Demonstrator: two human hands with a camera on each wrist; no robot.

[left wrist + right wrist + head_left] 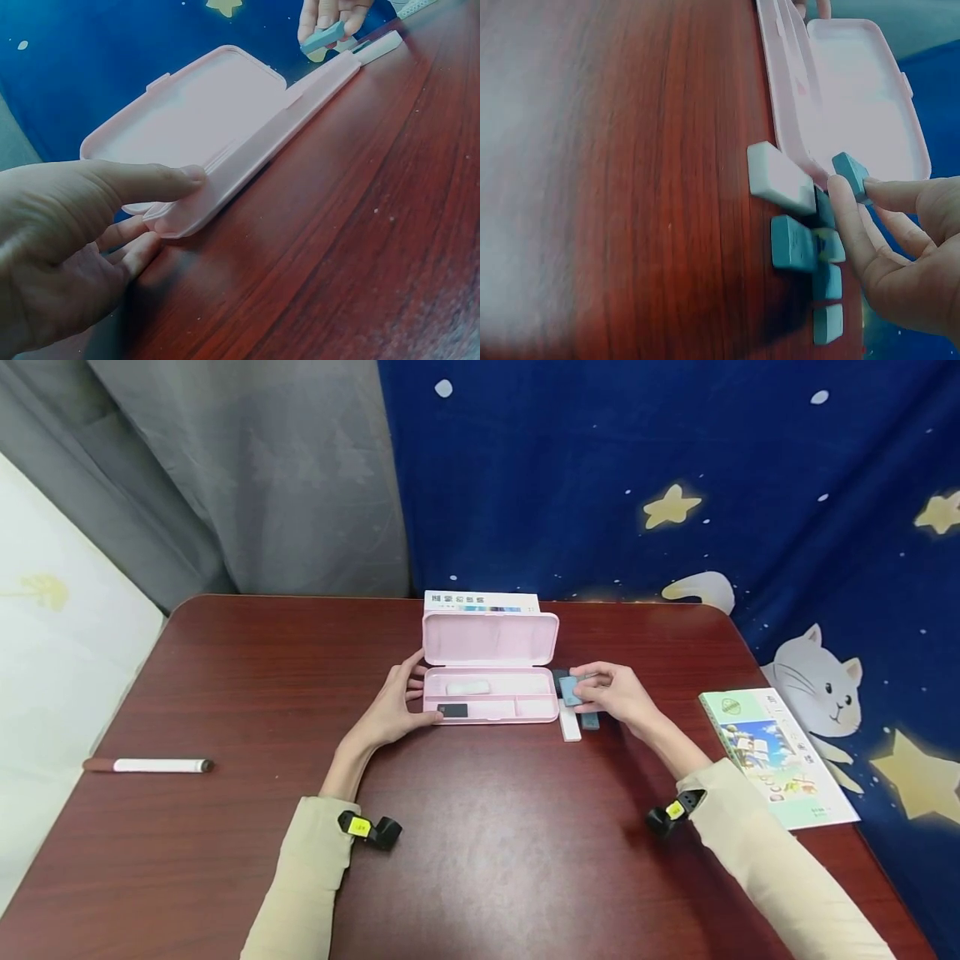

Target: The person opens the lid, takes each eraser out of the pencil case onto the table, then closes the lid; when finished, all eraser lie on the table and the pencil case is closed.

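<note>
A right hand (618,693) pinches a small teal block (570,690) between thumb and fingertips (845,201), holding it just off the right end of an open pink case (487,693) on a dark red table (480,843). The left hand (393,706) steadies the case's left end, thumb (150,182) lying along the front edge, fingers behind the corner. More teal blocks (793,244) and one white block (570,725) lie on the table close by the case's right end, under and beside the right hand. Inside the case's tray sit a white piece (468,687) and a dark tag (452,711); its lid (491,639) stands upright. A white box (480,602) stands just behind the case. A green booklet (776,756) lies well to the case's right, a pen (147,766) well to its left.
</note>
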